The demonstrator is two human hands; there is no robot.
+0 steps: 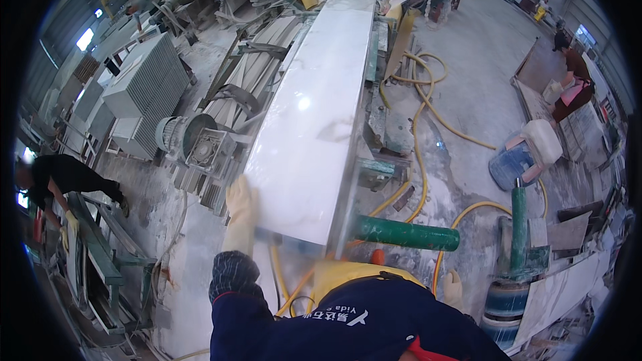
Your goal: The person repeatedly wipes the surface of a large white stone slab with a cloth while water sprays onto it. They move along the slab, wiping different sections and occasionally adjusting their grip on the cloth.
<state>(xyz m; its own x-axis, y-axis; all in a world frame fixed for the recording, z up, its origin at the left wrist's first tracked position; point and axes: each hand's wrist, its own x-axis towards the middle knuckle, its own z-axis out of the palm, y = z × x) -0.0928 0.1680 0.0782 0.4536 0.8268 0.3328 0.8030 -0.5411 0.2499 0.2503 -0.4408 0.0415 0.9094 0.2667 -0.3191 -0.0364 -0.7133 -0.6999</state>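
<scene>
A long white stone slab (301, 127) with a wet, shiny face lies on a conveyor frame stretching away from me. My left hand (241, 199), in a cream rubber glove, is at the slab's near left edge, its fingers stretched forward along that side. Low at the right of my yellow apron (361, 273) is my right hand (453, 287), also gloved and apart from the slab. Its fingers are partly hidden, and nothing can be made out in it. A thick green pipe (408, 232) juts out to the right of the slab's near end.
A motor (180, 135) and stone strips (264, 53) line the frame's left side. Yellow hoses (418, 140) cross the wet floor at right, near a blue barrel (511, 166) and an upright green post (519, 227). Co-workers (73, 177) (574, 70) stand left and right.
</scene>
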